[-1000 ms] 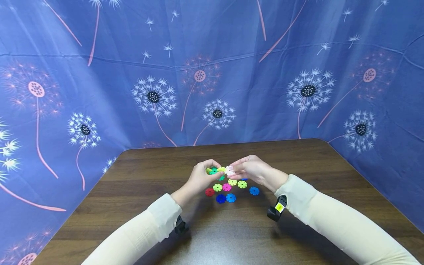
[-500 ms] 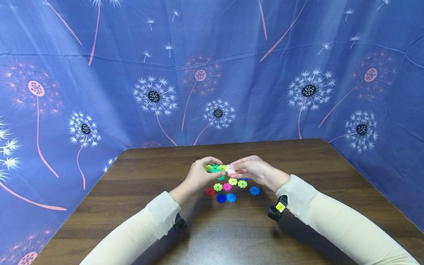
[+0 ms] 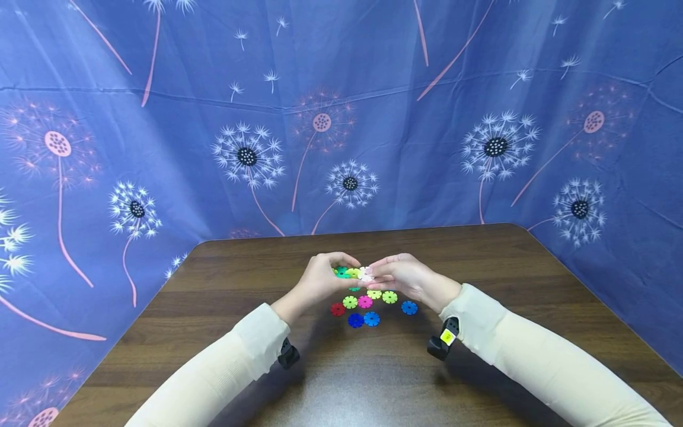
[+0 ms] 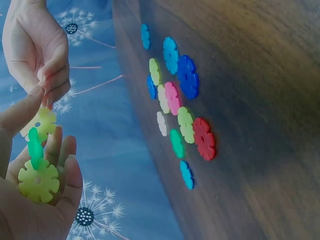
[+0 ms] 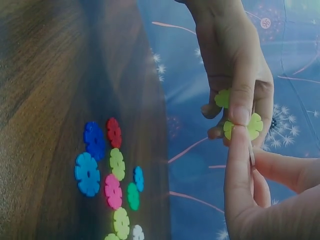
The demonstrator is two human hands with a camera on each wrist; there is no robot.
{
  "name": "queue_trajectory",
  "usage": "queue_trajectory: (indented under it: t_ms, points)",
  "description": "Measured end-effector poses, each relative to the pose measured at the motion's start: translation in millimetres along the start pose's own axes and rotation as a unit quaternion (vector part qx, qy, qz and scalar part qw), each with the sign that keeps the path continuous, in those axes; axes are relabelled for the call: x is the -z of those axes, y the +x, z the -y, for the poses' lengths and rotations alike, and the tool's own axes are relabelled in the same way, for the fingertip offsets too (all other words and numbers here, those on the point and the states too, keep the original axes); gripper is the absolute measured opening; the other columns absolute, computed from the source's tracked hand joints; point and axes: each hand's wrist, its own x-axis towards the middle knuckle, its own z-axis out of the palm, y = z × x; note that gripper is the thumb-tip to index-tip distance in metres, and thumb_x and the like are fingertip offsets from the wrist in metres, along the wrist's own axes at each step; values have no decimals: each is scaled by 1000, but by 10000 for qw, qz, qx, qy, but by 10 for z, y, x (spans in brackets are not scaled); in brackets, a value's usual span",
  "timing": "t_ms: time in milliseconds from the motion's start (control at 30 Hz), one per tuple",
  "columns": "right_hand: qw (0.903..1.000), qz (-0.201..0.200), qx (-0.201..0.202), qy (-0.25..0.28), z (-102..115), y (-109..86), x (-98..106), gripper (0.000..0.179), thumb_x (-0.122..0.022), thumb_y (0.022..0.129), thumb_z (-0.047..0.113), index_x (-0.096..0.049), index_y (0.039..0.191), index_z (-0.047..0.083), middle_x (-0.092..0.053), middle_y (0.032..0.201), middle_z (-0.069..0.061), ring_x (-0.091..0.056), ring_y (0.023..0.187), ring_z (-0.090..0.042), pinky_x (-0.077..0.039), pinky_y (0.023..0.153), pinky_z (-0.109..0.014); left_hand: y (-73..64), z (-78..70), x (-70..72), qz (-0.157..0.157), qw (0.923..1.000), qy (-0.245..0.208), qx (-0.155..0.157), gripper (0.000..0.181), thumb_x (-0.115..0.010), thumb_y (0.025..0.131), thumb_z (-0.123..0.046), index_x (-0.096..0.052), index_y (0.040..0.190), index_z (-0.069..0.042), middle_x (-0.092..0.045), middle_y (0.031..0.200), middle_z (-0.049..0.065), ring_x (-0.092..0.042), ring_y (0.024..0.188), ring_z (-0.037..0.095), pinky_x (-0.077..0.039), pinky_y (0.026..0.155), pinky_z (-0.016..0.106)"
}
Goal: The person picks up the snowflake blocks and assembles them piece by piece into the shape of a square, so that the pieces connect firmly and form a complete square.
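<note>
The left hand (image 3: 319,280) bends its thumb and fingers, with a small gap between, around a flower chain (image 4: 35,148), yellow, green and yellow, up above the brown surface (image 3: 341,379). Next, right by the chain's end, is a white piece (image 3: 365,274). The right hand (image 3: 413,280) pinches it, thumb and fingers almost together.
</note>
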Motion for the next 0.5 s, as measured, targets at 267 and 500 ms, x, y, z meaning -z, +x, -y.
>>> queue_trajectory:
  t_ms: [267,500]
  points:
    - [9998,-61,-93,-173,-2,-8,-19,25,-62,91,1,-57,113,-11,-73,79,-8,-72,70,-15,-54,88,-40,5,-1,9,153,9996,-34,-226,31,-87,72,-28,-75,99,-18,-75,92,-1,-67,81,15,-54,68,25]
    - [9997,215,-58,-123,-17,15,10,24,-59,92,-2,-56,112,-13,-72,80,-8,-71,72,-16,-58,78,-31,7,7,-5,193,9996,74,-198,25,-86,73,-25,-76,95,-19,-75,85,-4,-64,69,10,-53,60,25]
